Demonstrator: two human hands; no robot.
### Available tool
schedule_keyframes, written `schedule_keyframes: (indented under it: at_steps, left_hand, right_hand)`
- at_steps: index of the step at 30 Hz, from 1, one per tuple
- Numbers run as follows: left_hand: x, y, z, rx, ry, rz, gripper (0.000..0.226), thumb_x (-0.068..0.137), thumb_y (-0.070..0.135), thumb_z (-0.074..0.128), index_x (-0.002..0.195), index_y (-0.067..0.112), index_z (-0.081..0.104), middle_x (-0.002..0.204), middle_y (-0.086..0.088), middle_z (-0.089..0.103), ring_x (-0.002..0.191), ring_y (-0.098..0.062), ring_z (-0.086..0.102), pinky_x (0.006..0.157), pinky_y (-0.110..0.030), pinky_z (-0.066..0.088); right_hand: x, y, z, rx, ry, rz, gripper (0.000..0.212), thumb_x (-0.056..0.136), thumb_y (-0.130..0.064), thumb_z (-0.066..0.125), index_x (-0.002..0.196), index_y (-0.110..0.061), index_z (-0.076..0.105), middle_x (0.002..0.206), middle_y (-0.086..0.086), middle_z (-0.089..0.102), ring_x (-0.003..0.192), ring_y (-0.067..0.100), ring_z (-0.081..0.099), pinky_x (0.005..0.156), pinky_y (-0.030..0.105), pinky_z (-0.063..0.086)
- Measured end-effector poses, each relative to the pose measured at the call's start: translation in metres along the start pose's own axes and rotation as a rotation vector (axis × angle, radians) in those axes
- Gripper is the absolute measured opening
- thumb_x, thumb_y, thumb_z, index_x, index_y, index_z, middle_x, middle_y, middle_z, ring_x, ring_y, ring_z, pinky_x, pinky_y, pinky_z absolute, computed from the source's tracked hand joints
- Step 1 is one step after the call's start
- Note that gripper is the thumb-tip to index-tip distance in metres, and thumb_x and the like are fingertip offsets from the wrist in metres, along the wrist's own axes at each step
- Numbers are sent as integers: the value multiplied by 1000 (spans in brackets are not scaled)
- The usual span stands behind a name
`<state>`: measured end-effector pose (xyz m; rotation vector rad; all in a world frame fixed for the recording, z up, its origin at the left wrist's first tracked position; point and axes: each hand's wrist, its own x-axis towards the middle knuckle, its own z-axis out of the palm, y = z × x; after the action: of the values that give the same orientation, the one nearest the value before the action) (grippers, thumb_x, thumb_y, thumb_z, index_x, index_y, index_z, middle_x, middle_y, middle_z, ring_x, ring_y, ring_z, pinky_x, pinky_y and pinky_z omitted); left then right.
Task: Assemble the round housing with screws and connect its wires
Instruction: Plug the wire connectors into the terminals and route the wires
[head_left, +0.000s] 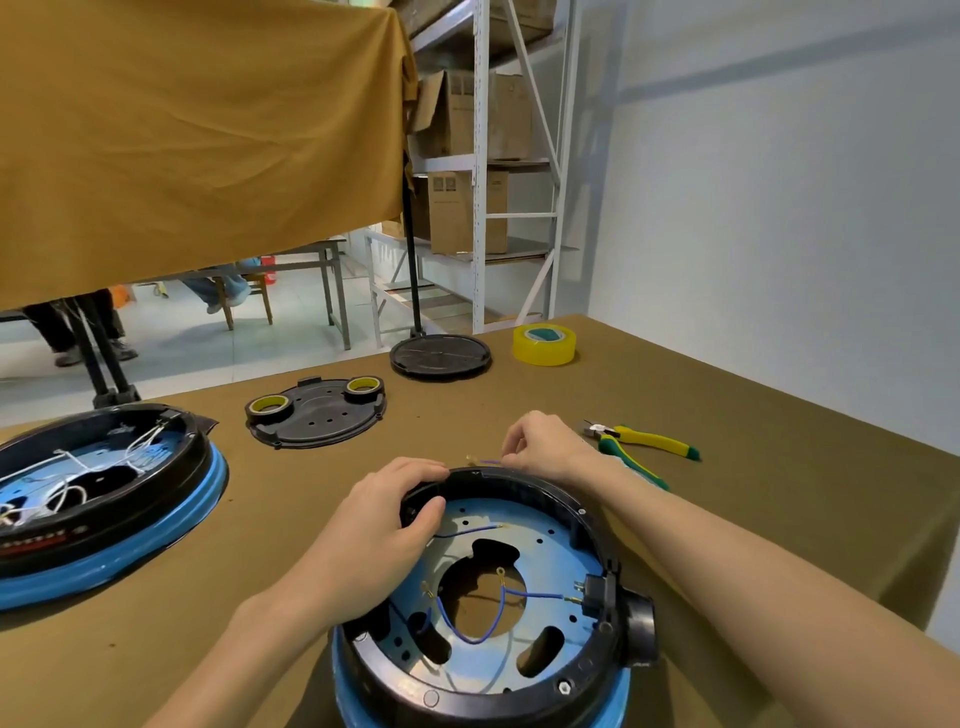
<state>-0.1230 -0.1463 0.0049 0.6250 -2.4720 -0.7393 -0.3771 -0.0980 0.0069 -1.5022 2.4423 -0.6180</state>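
— Where is the housing you're working on?

— The round housing (498, 597) sits on the near edge of the table (753, 519), right in front of me: black ring on top, blue body below, open side up. A black socket sticks out of its right side.

— And your hands?

— My left hand (379, 540) is curled over the far-left part of the rim, fingers outside along the top, thumb pressing inside the ring, so it holds the housing. My right hand (540, 441) hovers just beyond the far rim, fingertips pinching a thin blue wire (488, 461) with a small brass terminal at its free left end.

— Any other wiring?

— Inside, on the blue floor, one short blue lead (467, 530) lies near my left thumb, and a longer looped blue wire (467, 618) hangs across the central opening towards the socket on the right.

— What else is on the table?

— Green and yellow pliers (644, 447) lie just right of my right wrist. Far off is a yellow tape roll (544, 344), beside it a black round lid (440, 355). Left of centre a black plate (317, 413) carries two small tape rolls. At the far left stands a second housing (98, 493) with white wires inside.
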Motion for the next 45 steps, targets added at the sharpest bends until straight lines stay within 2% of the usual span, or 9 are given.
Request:
schedule_keyframes:
  at_steps: [6,9,14,17,19,23,30,40,45]
  left_hand:
    - [-1,1,0,2,7,-7,33,105,31,54,137,33,60,133,27,54,126,1,50,112,-32,45]
    - [-1,2,0,-2,5,-7,33,105,30,54,137,33,60,133,26,55,126,1,51,112,-33,45]
    - [-2,1,-2,27,-4,4,35,105,26,54,139,33,57,135,26,54,127,1,49,113,-31,44]
    - [-2,-4,-8,96,-51,31,41,104,16,54,140,37,54,137,30,50,129,2,46,114,-27,40]
    - [0,-10,-15,125,-80,38,44,104,13,54,140,39,54,137,31,49,130,4,45,114,-24,38]
    - [0,-23,-29,100,-97,50,47,103,8,57,135,42,59,136,34,52,128,19,43,102,1,31]
    - [0,-31,-32,81,-82,60,47,103,8,58,136,41,61,137,35,53,127,24,41,97,5,29]
    - [0,-35,-27,53,-53,41,48,102,6,56,135,40,62,136,33,55,127,22,42,97,5,30]
    - [1,-37,-27,27,-31,35,48,101,6,57,132,42,64,134,33,58,127,19,45,97,4,31]
  right_hand:
    - [3,13,-19,210,269,40,12,95,-23,69,92,-16,78,92,1,73,90,18,66,81,32,52]
    - [4,22,-24,247,322,80,11,94,-22,70,84,-20,74,90,0,72,92,19,66,82,34,52]
    - [3,34,-21,67,223,126,8,96,-22,66,101,-19,71,108,5,72,101,25,66,92,41,56]
    - [-2,35,-16,-40,112,47,22,97,-22,59,118,-18,66,120,5,67,108,25,62,90,35,51]
    - [-5,35,-15,-73,13,-27,21,99,-24,58,117,-19,68,120,4,68,107,23,63,92,35,52]
    - [-9,36,-12,-146,-79,-73,23,100,-34,62,112,-18,73,109,0,69,96,17,62,82,31,50]
    - [-6,39,-11,-147,-67,-6,9,99,-30,65,94,-23,67,102,2,71,91,19,64,79,32,51]
    - [-15,36,-21,67,136,-87,10,102,-25,62,105,-16,66,101,0,67,95,18,61,83,31,50]
    - [-14,26,-29,208,233,-113,9,101,-21,63,103,-13,68,93,1,71,86,17,65,79,32,53]
